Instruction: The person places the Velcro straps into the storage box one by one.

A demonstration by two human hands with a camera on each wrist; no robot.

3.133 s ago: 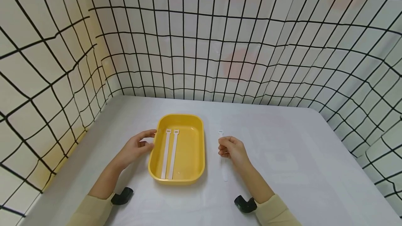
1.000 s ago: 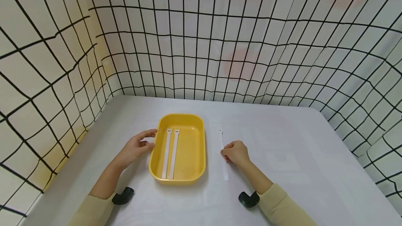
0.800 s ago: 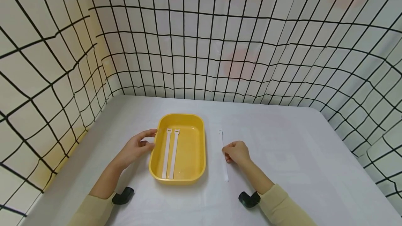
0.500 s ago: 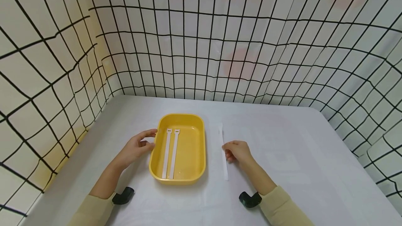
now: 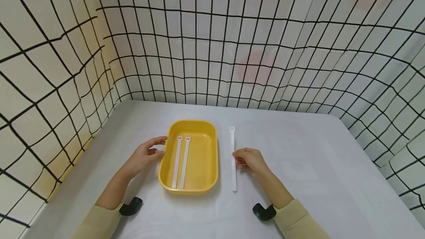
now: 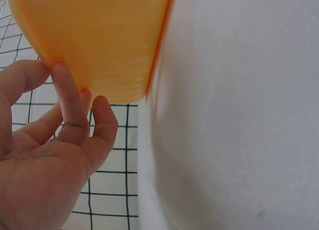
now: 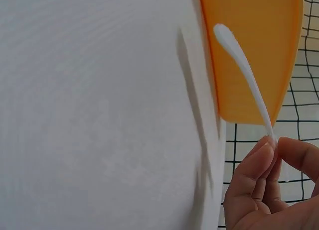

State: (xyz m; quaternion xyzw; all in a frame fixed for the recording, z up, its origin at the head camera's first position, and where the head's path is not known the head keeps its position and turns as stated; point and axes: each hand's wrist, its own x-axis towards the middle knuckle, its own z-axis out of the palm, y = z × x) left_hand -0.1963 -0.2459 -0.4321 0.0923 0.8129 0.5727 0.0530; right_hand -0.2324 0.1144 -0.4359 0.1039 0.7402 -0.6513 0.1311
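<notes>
A yellow tray [image 5: 200,161] holds two white cable ties [image 5: 177,161] with slotted heads, lying side by side along its left part. My left hand [image 5: 143,158] rests at the tray's left side, fingertips touching the wall near the rim; the left wrist view shows these loosely bent fingers [image 6: 70,100] against the yellow plastic. To the right of the tray, my right hand [image 5: 250,160] pinches a third white cable tie [image 5: 233,176] near its middle between thumb and fingertips. Its slotted head points away from me. In the right wrist view this tie's tail [image 7: 244,65] hangs above the table, slightly bowed.
A white cloth-covered table [image 5: 308,180] lies under everything. Black grid netting [image 5: 212,47] over white sheeting rises along the back and both sides. A black wrist device [image 5: 264,211] sits at each sleeve cuff.
My right hand has shifted its grip from near the tie's head to its middle. The tie has turned to show its broad side, its head now farther away. My left hand and the tray stayed put.
</notes>
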